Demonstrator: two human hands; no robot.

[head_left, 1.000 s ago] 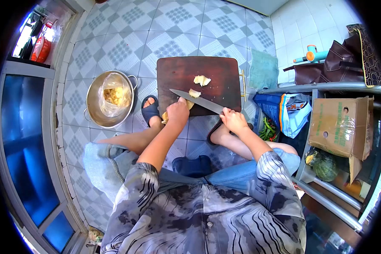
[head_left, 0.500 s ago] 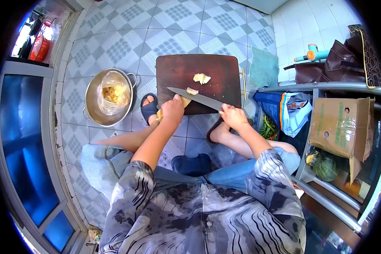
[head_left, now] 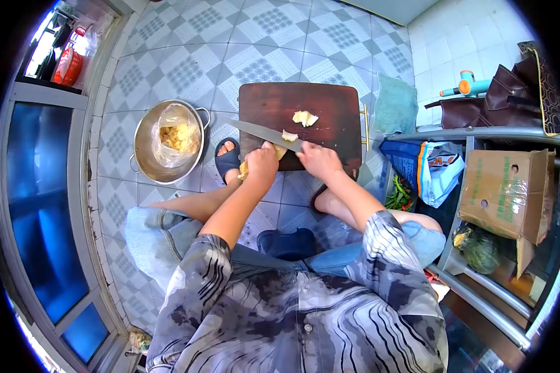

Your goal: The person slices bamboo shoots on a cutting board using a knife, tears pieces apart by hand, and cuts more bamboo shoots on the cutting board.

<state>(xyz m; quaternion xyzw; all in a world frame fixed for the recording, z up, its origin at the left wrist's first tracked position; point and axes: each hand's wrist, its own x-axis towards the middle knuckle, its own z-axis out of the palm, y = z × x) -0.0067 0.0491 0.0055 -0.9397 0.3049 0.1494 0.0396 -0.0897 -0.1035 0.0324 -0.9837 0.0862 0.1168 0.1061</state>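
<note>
In the head view, my right hand [head_left: 319,161] is closed around the handle of a long kitchen knife [head_left: 260,131]. The blade lies across the dark wooden cutting board [head_left: 264,99], its tip reaching past the left edge. My left hand [head_left: 262,164] grips a pale yellow, knobbly piece of food [head_left: 280,151] against the board, close behind the blade; its other end [head_left: 243,170] sticks out to the left of the hand. A small cut slice [head_left: 289,135] rests against the blade's far side. Farther back on the board lies a cluster of pale slices [head_left: 305,118].
Left of the board stands a two-handled metal pot [head_left: 142,146] with a plastic bag of yellowish pieces [head_left: 176,137]. On the right are a teal cloth [head_left: 396,104], a shelf with a cardboard box [head_left: 493,193], a dark green squash [head_left: 481,253] and green peppers [head_left: 399,194].
My right hand has pushed the knife left and slightly forward, so its tip now passes the board's edge. My left hand keeps its place on the food. The whole view has shifted slightly.
</note>
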